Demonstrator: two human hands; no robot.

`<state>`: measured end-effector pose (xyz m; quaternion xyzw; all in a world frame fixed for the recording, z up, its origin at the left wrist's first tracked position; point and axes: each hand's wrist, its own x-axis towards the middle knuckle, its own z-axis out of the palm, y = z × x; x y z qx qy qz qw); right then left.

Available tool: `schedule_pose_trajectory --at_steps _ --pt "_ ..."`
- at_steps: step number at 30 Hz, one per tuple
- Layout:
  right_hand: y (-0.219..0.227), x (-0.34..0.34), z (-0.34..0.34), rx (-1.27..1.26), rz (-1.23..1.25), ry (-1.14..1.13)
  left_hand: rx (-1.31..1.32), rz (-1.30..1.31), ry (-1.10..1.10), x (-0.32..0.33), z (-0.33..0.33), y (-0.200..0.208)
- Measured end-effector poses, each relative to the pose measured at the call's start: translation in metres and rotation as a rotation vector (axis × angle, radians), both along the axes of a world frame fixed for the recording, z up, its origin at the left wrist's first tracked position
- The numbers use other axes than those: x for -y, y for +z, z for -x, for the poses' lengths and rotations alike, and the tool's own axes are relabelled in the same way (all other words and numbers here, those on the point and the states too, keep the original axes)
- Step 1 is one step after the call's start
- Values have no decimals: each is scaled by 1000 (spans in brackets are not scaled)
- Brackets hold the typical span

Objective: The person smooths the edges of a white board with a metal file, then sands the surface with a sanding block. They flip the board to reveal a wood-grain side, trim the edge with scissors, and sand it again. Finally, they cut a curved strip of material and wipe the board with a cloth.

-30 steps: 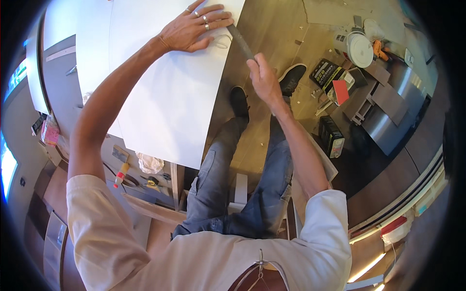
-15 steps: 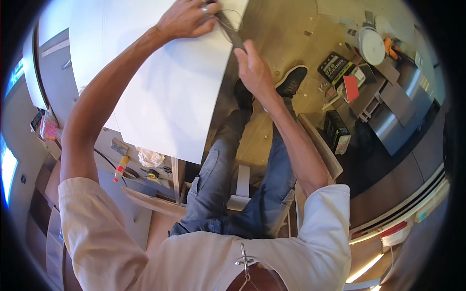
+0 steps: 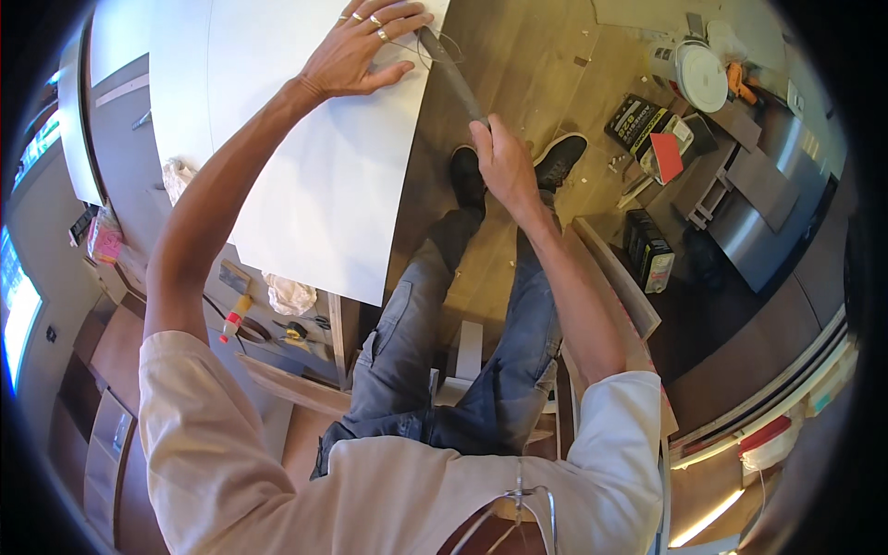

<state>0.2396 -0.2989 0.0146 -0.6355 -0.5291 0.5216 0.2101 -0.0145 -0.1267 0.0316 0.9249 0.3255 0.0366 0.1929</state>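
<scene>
- Large white flat panel (image 3: 305, 157), smooth matt surface, rectangular, lying on a support with its right edge running from the top of the view down toward the person's knees
- Left hand (image 3: 361, 51), fingers spread and pressed flat on the white panel near its upper right corner; rings on several fingers
- Right hand (image 3: 504, 162), closed in a fist round the lower end of a long dark flat tool (image 3: 453, 74), a file or rasp by its shape; the tool slopes up and left, its far end meeting the panel's right edge just beside the left fingertips
- Brown wooden floor (image 3: 546, 83), plank-patterned, scattered with small pale chips
- Black shoes (image 3: 560, 157), one pair, on the floor below the right hand; grey jeans (image 3: 416, 314) above them
- Round white lidded tub (image 3: 698, 74), upper right on the floor; contents not visible
- Black rectangular box with yellow-marked face (image 3: 638, 120), beside a red square package (image 3: 664, 155)
- Second black box (image 3: 647, 250), upright, right of the right forearm
- Shelf under the panel, lower left: crumpled white rag (image 3: 291, 294), a marker-like stick with red cap (image 3: 236, 317), small yellow-and-black tool (image 3: 296, 331)
- Pink package (image 3: 104, 242), far left edge, small
</scene>
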Motion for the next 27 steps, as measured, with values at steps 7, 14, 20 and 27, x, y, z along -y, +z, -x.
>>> schedule_pose_trajectory --at_steps 7,14,20,27 --pt "8 7 17 96 49 0 201 -74 28 6 3 -16" --pt "-1 1 48 121 -44 113 258 -198 306 15 9 -25" --pt "-5 -9 59 28 -88 70 322 -184 387 8 9 -17" --pt "7 33 10 129 -9 47 87 -11 63 45 27 14"
